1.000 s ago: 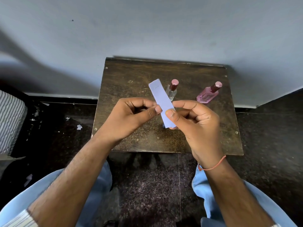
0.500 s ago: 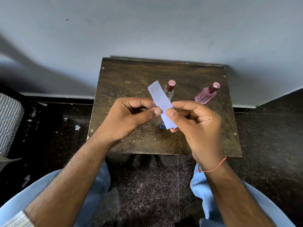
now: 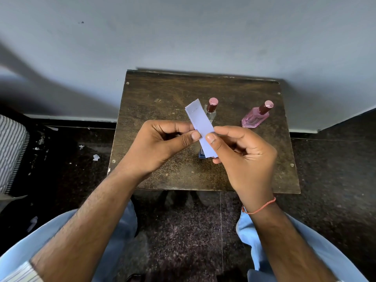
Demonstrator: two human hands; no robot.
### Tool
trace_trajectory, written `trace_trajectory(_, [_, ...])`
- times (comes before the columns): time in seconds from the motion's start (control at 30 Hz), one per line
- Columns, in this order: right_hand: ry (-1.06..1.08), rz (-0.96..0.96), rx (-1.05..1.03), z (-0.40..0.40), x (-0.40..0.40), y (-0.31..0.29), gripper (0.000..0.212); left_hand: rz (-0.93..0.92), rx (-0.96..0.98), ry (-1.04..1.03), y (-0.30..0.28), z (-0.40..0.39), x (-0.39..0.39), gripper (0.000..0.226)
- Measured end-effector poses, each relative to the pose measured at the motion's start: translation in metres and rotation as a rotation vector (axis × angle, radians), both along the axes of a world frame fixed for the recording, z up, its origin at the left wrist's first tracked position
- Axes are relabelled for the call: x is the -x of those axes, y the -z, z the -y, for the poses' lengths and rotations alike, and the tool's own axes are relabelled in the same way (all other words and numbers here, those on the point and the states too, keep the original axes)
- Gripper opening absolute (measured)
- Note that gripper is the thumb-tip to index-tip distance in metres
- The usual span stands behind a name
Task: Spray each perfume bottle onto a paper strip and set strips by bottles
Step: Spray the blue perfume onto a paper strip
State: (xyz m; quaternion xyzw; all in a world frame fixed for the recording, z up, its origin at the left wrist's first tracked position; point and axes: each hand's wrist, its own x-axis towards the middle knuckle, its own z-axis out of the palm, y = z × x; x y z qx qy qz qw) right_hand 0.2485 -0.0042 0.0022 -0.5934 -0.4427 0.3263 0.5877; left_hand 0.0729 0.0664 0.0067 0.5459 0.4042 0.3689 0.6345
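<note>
- The pale white paper strip (image 3: 200, 130) is held in the air above the small dark brown wooden table (image 3: 162, 110), between the two hands. It may be more than one strip stacked together; at the lower end I see thin layered edges, but I cannot tell for sure.
- The long axis of the strip goes on a slant: the upper end points away and to the left, the lower end comes toward the person and to the right.
- The left hand (image 3: 160, 147) pinches the left edge of the strip near the middle, thumb against curled forefinger. The right hand (image 3: 244, 155) pinches the right edge at almost the same height, thumb on top and the other fingers curled behind.
- The clear glass perfume bottle with a dark red cap (image 3: 211, 110) stands just behind the strip, partly hidden by it. The pink glass perfume bottle with a dark red cap (image 3: 255, 119) stands further to the right, apart from the hands.
- Both bottles lie beyond the fingers, toward the wall. The right hand is nearer to both bottles, so in my judgement it is the more natural one to release the strip and reach for a bottle, while the left hand holds the strip.
- No strip lies on the table yet, so the spraying is probably not begun.
</note>
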Motion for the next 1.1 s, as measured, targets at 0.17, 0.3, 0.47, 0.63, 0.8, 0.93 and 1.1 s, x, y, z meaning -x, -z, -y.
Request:
trace_trajectory(0.17, [-0.016,0.081,-0.058,0.0,0.0,0.002,0.019,0.012,-0.002,0.014,0.001,-0.001,0.001,0.034])
trace_trajectory(0.3, [-0.099,0.099,-0.047,0.0,-0.001,0.003,0.016,0.005,-0.001,-0.02,0.003,-0.001,0.004,0.034])
trace_trajectory(0.47, [-0.157,0.031,0.0,0.002,0.001,0.0,0.011,-0.008,-0.027,0.029,0.001,-0.003,0.01,0.029])
trace_trajectory(0.63, [-0.192,-0.005,0.042,0.002,-0.003,-0.002,0.008,0.028,-0.031,0.056,0.003,-0.001,0.008,0.029])
trace_trajectory(0.8, [-0.245,-0.024,0.014,0.0,-0.005,-0.005,0.018,0.043,-0.053,0.047,0.004,-0.006,0.011,0.023])
trace_trajectory(0.93, [-0.271,0.144,-0.035,0.001,-0.01,-0.002,0.031,0.024,-0.12,0.023,0.008,-0.011,0.015,0.07])
trace_trajectory(1.1, [-0.301,0.289,-0.087,0.003,-0.01,-0.001,0.027,0.011,-0.187,-0.015,0.012,-0.011,0.017,0.065])
